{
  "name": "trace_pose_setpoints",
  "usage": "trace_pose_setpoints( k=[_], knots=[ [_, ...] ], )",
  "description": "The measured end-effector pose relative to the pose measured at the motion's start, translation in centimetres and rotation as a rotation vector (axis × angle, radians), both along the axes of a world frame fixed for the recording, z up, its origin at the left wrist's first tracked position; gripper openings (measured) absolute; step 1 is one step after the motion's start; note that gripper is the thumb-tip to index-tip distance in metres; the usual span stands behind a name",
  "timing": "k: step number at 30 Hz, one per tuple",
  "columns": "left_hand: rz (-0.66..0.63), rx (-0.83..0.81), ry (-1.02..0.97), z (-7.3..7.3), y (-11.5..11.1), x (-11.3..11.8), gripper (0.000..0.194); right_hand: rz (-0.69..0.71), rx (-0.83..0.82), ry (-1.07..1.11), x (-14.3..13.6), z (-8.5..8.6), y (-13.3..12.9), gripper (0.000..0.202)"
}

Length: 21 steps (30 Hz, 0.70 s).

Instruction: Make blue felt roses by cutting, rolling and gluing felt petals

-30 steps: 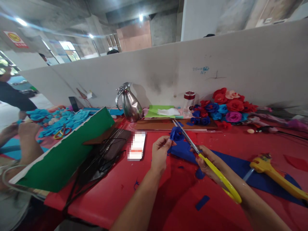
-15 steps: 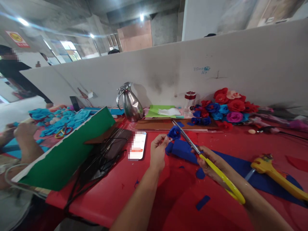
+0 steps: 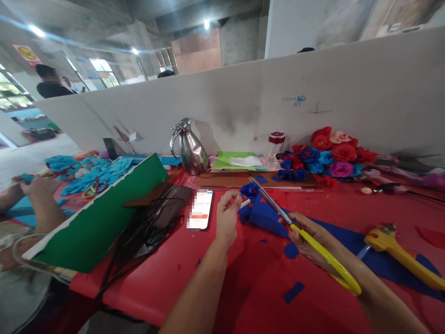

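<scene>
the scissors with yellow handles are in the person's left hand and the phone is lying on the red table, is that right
Not quite: the head view shows the scissors with yellow handles in the person's right hand, not the left hand. The phone is lying on the red table.

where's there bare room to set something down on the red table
Mostly bare: the red table between the dark bundle, phone and left forearm; a smaller patch between the flowers and yellow glue gun. Crowded: along the wall, with jug, jar and flowers.
</scene>
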State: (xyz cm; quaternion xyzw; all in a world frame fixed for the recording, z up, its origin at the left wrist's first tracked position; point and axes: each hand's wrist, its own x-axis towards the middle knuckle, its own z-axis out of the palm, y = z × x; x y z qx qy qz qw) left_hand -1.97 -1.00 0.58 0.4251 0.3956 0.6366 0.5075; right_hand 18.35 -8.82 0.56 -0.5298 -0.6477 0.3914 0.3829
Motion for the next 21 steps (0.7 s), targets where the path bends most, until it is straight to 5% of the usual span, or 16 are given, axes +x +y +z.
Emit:
trace_pose_setpoints(
  k=[8, 16, 21],
  knots=[
    [-0.017, 0.068, 0.039, -0.2, 0.4, -0.3, 0.011, 0.007, -0.078, 0.063, -0.2, 1.4, -0.3, 0.049],
    [-0.046, 0.104, 0.016, -0.5, 0.9, -0.5, 0.006, 0.056, -0.168, 0.074, 0.9, 0.1, -0.3, 0.05],
    [-0.048, 0.116, -0.006, -0.4, 1.2, -0.8, 0.01, 0.085, -0.131, 0.061, 0.8, 1.9, -0.4, 0.049]
  ],
)
